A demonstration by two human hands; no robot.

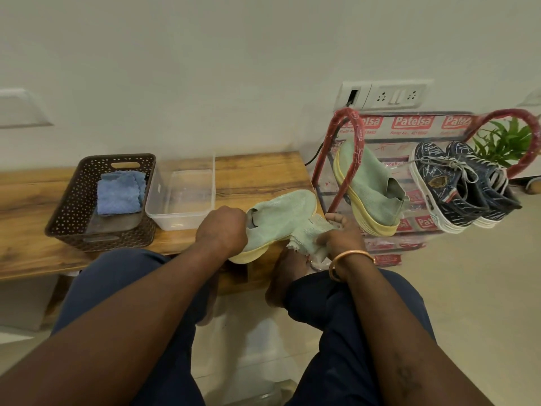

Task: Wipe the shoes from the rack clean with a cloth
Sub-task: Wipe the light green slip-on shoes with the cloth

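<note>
A pale green knit shoe [285, 218] with a yellow sole lies over the front edge of the wooden bench, and my left hand [221, 230] grips it at the heel opening. My right hand [339, 238] holds a pale green cloth [307, 238] against the shoe's side. Its matching shoe [369, 189] leans on the red shoe rack [348, 159] to the right. A pair of dark blue patterned sneakers [456, 186] with white soles also sits on the rack.
A brown perforated basket [70, 200] holding a folded blue cloth [120, 191] stands at the bench's left. A clear plastic tub [181, 197] sits beside it. The wooden bench [257, 174] runs along the wall. A green plant [503, 139] stands behind the rack.
</note>
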